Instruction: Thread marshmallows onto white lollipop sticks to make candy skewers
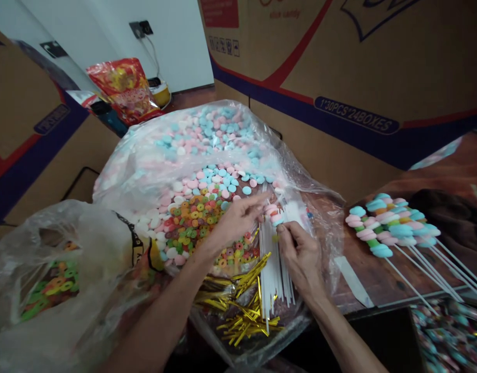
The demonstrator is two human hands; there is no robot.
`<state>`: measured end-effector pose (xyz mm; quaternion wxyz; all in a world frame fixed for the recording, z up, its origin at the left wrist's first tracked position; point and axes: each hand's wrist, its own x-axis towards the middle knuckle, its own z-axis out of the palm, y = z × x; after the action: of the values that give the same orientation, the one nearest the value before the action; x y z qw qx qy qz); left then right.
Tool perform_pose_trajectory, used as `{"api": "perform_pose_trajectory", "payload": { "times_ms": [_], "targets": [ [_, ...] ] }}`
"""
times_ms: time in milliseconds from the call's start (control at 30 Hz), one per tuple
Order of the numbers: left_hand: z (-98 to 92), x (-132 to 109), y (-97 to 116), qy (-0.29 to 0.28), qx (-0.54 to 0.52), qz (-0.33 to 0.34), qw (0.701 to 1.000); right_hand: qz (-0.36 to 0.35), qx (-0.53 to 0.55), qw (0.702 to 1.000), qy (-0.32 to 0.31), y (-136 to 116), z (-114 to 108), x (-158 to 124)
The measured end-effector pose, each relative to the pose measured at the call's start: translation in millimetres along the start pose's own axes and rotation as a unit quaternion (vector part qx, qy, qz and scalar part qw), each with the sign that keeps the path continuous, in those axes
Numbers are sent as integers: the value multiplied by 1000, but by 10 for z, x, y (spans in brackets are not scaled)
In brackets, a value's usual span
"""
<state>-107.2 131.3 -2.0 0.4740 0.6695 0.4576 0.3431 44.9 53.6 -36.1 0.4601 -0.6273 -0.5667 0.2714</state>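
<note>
My right hand (300,248) is closed on a candy skewer (276,217), pinching it just below its pink, orange and blue pieces. My left hand (248,212) is at the skewer's upper left, index finger stretched out past the top and the other fingers partly bent; I see nothing held in it. White sticks (267,274) lie in a bundle beneath my hands. Left of them is a heap of ring-shaped gummies (199,212), with pink, blue and white marshmallow discs (222,178) behind it. Gold twist ties (249,326) are strewn in front.
Finished-looking candy skewers (397,228) lie at the right. A plastic bag of gummies (52,287) stands at the left, and a large clear bag (176,122) covers more marshmallows behind. Big cardboard boxes (358,67) wall in the back right. Wrapped candies (451,336) sit lower right.
</note>
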Motion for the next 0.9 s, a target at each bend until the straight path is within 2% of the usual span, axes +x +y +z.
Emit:
{"api": "perform_pose_trajectory", "payload": {
  "times_ms": [100,200,300,400,500,600,900],
  "targets": [
    [-181,93,2,77,109,1,991,18,32,998,41,9,-30,-8],
    [-332,103,-17,118,297,21,947,21,45,998,41,37,-76,-44],
    [-382,47,-31,104,410,30,906,3,32,999,25,63,-111,-112],
    [-317,-27,-46,39,474,30,879,-10,25,1000,-16,80,-112,-191],
    [-212,-87,-55,-13,511,28,859,-8,13,999,-33,93,-80,-245],
    [-144,-132,-46,-23,514,10,857,-15,2,1000,-26,99,-41,-260],
    [-31,-216,-23,37,546,-23,837,-41,-1,999,-25,93,-25,-244]
  ]
}}
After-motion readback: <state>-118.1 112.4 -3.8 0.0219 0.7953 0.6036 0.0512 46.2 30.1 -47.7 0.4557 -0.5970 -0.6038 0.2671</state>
